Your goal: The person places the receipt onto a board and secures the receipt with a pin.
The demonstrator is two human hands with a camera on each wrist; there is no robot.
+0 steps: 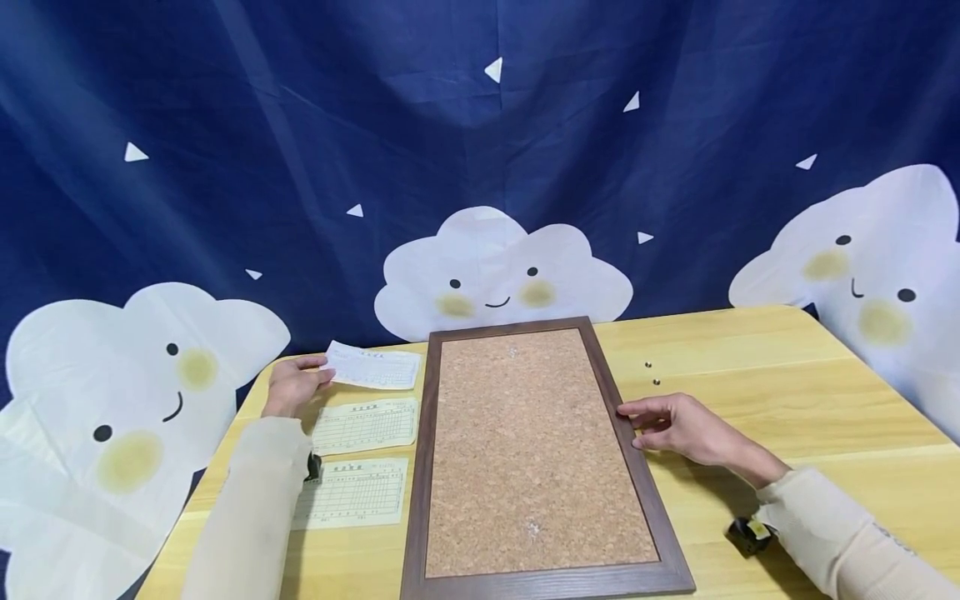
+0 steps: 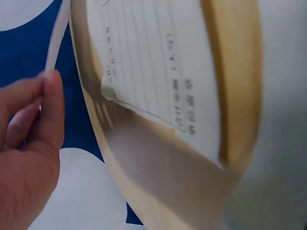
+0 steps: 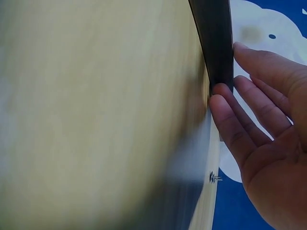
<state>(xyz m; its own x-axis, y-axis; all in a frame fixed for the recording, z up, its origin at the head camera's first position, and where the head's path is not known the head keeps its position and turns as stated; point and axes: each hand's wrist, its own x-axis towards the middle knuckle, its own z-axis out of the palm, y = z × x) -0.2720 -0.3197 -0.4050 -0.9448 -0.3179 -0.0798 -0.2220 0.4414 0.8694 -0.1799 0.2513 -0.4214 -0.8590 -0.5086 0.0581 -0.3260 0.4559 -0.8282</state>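
In the head view my left hand (image 1: 294, 387) pinches the left end of a white printed form slip (image 1: 372, 367) between thumb and fingers. The slip is raised at that end, and the left wrist view shows its edge (image 2: 58, 38) in the fingertips. Two pale green form slips (image 1: 365, 425) (image 1: 351, 494) lie below it in a column. To their right lies a cork board (image 1: 536, 450) in a dark brown frame (image 1: 422, 475). My right hand (image 1: 684, 429) touches the frame's right side with extended fingertips, its thumb and fingers spread along the edge.
Two small metal pins (image 1: 648, 365) (image 1: 656, 382) stand on the wooden table (image 1: 757, 367) right of the board. Small clear, shiny spots (image 1: 512, 352) (image 1: 533, 530) show near the cork's top and bottom. Behind the table hangs a blue cloth (image 1: 480, 158) printed with clouds.
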